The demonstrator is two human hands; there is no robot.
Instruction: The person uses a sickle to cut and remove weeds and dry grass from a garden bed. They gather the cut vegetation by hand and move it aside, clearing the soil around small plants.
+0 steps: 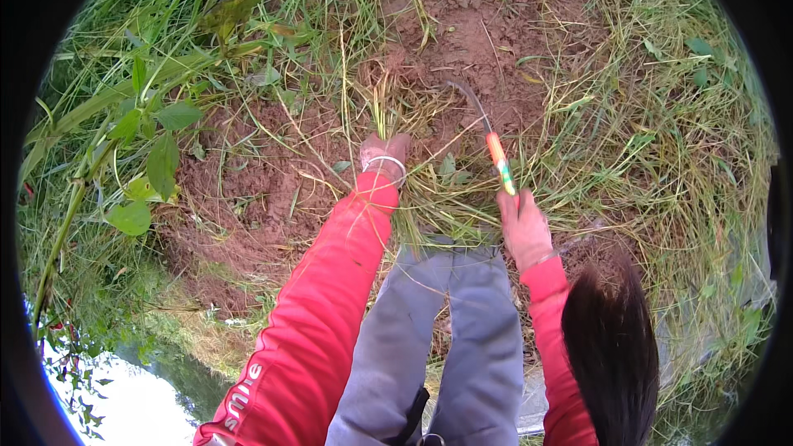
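My left hand (385, 152), with a white bangle at the wrist, is closed around a bunch of grass stems (383, 113) low over the reddish soil. The stems' cut or lower ends point away from me, and long blades trail back towards my knees. To the right, my right hand (526, 229) grips the end of a sickle (499, 158) with an orange, green and yellow handle. Its thin curved blade points away from me and bends left, apart from the held bunch. Whether the stems are still rooted I cannot tell.
Bare reddish soil (458, 31) lies ahead. Loose, flattened grass (619, 155) covers the right side. A tall leafy plant (164, 164) and dense green grass stand at the left. My grey trousers (427, 297) are below, and dark hair (610, 347) hangs at the lower right.
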